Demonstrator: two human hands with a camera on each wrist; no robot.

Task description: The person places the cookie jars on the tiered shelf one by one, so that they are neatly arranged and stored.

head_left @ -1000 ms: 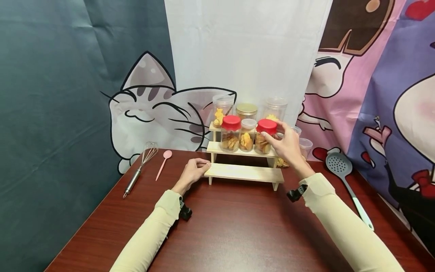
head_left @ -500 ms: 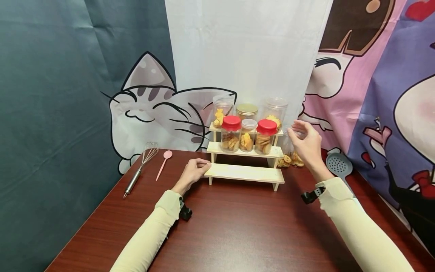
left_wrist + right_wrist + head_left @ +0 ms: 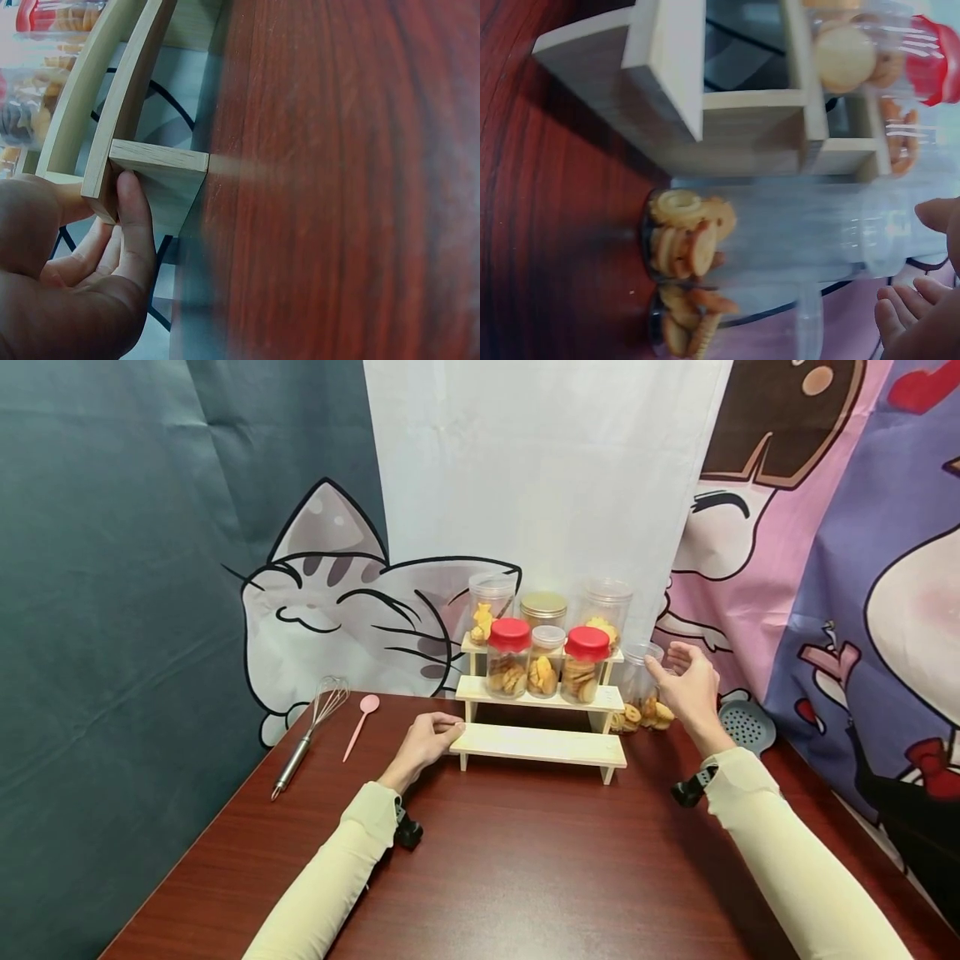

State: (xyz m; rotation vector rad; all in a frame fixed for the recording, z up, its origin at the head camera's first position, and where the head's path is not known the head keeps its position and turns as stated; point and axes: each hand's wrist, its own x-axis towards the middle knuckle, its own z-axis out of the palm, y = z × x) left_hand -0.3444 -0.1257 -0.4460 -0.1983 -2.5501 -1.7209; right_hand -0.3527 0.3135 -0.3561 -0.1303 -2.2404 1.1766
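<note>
My left hand [image 3: 423,743] pinches the left end of the lowest step of a three-tier wooden display stand [image 3: 536,743]. In the left wrist view, its thumb and fingers [image 3: 135,229] grip the board's corner beside a leg. My right hand [image 3: 690,689] is raised with thumb and fingers apart, right at the rim of a tall clear jar of cookies [image 3: 637,677] standing beside the stand. The right wrist view has this jar [image 3: 795,232] and a second clear jar [image 3: 769,319] in front of the hand, with cookies at their bottoms. Nothing is between the fingers.
Two red-lidded cookie jars [image 3: 581,675] flank a small white-lidded jar [image 3: 543,672] on the middle tier. On the top tier stand two clear jars and a gold-lidded jar [image 3: 543,606]. A whisk [image 3: 307,739] and pink spoon [image 3: 362,725] lie left; a grey skimmer [image 3: 748,724] lies right.
My right hand has let go of the right red-lidded jar on the middle tier, moved right, then lowered slightly towards the clear jars. The left hand has stayed on the stand.
</note>
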